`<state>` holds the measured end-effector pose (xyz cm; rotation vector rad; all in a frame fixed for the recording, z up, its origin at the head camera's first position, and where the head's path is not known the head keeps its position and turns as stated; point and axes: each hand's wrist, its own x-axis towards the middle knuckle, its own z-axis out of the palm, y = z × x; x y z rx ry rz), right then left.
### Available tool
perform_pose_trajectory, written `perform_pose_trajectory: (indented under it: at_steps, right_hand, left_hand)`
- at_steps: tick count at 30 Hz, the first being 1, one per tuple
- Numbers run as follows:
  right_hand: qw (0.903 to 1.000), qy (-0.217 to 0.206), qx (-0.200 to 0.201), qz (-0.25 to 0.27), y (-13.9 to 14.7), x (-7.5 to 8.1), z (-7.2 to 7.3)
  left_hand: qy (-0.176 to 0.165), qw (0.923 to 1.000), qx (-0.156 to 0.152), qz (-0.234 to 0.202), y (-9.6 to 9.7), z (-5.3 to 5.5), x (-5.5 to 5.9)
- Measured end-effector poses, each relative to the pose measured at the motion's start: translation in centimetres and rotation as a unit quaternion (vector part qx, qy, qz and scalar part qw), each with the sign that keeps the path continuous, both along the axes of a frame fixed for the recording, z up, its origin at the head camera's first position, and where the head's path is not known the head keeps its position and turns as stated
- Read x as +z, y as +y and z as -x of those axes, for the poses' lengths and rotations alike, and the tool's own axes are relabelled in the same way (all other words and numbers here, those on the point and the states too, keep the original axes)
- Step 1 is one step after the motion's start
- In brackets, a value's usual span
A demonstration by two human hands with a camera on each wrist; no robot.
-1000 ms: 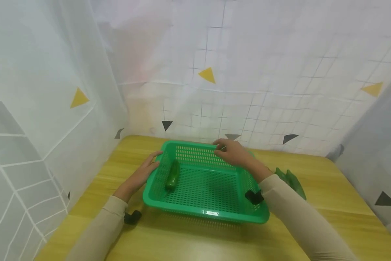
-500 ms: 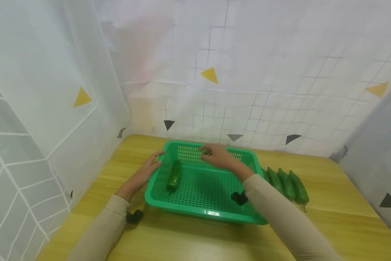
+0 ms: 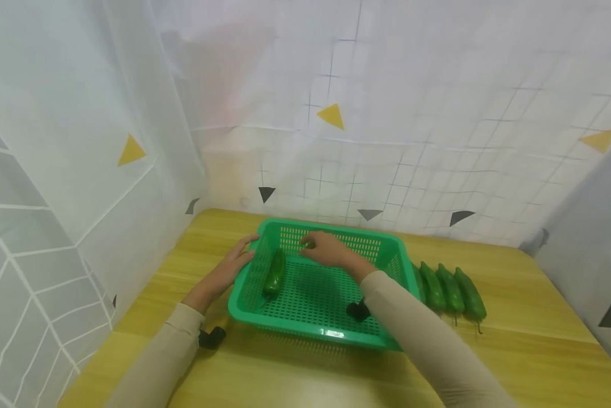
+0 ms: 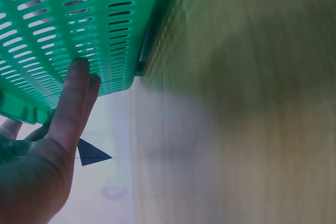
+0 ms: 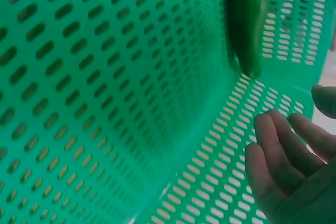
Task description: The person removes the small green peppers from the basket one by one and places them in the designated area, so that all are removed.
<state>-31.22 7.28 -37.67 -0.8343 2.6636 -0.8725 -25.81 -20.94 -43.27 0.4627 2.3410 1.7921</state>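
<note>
A green plastic basket (image 3: pixel 315 334) with slotted walls stands on the table. Along its left inner side lies one long green pepper (image 3: pixel 274 274), its tapered end also visible in the right wrist view. My left hand (image 3: pixel 224 273) holds the left rim. In the left wrist view, two of its fingers (image 4: pixel 73 98) press on the outer wall below the rim. Above the basket floor, toward the back wall, my right hand (image 3: pixel 331 250) hovers with loosely bent fingers and holds nothing. In the right wrist view its fingertips point toward the pepper, apart from it.
Several more long green peppers (image 3: pixel 450 289) lie side by side on the wooden table (image 3: pixel 530 317), just right of the basket. A white patterned sheet (image 3: pixel 418 113) hangs behind the table and along both sides.
My right hand has moved left and slightly down over the basket, toward the pepper inside. The row of peppers on the right has come out from behind the sleeve. My left hand stays on the rim.
</note>
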Motion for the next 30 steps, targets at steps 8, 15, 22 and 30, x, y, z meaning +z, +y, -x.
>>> perform_pose_trajectory:
  at_steps: [8, 15, 22, 30]
  right_hand:
    - [0.9976, 0.003, 0.02, -0.066, -2.1, -1.5, 0.0]
    - [0.9955, -0.021, 0.016, -0.091, -3.0, -2.1, 0.2]
    - [0.9968, -0.025, 0.018, -0.074, -4.1, -2.7, 0.6]
    - [0.9963, -0.074, -0.024, -0.038, -5.2, -3.3, 0.8]
  left_hand:
    - [0.0, 0.9999, 0.009, 0.009, 0.2, -0.3, 0.0]
    - [-0.008, 0.9999, 0.008, 0.0, 0.3, -0.6, 0.2]
    - [-0.016, 0.9997, -0.002, -0.016, 0.3, -0.4, 0.4]
    - [-0.021, 0.9992, -0.011, -0.031, 0.3, -0.6, 0.2]
